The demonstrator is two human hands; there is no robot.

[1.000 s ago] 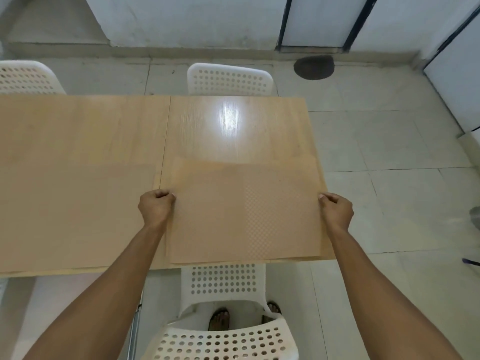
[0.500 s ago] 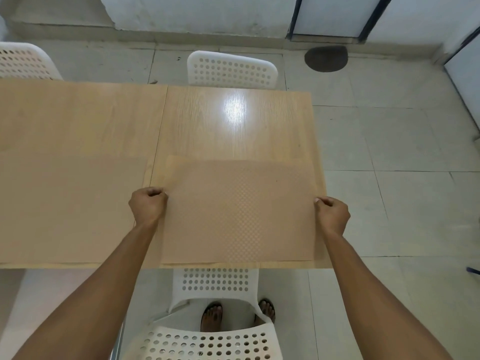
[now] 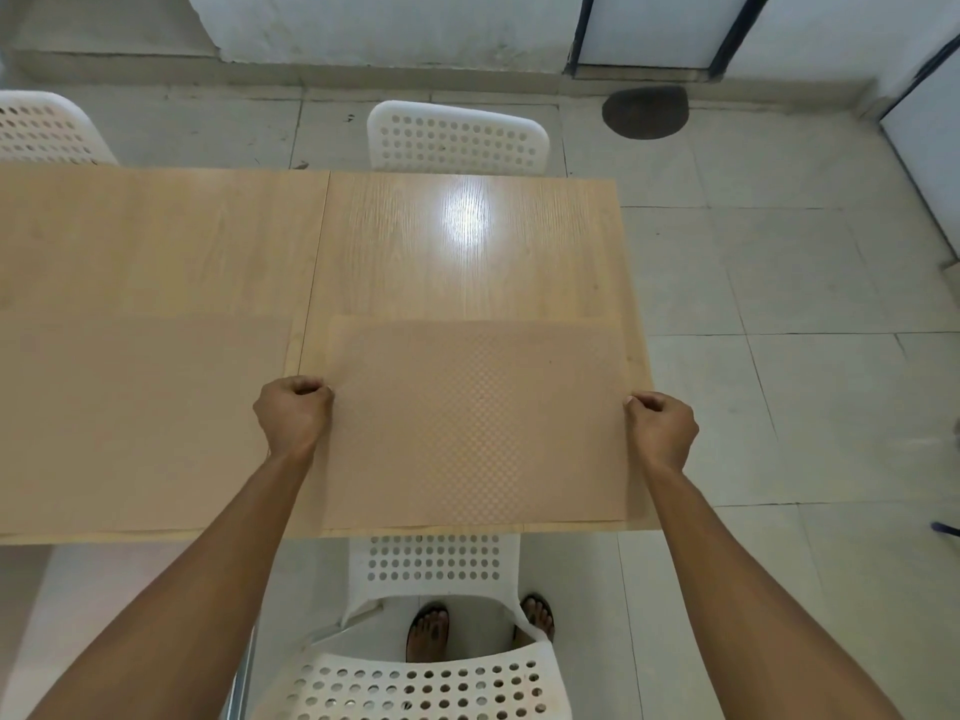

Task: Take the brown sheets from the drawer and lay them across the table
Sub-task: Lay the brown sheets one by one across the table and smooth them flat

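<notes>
Left hand (image 3: 293, 415) and right hand (image 3: 661, 431) each pinch side edge of brown sheet (image 3: 475, 423), lying flat on tabletop (image 3: 467, 241), lower centre of frame. Another sheet (image 3: 140, 423) lies lower left. Judged thin, light, flexible; hold opposite edges, keep taut.

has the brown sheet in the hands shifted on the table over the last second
Cannot tell of any real shift. The brown sheet keeps its right edge near the table's right edge and its near edge by the front edge; only the head camera moved.
</notes>
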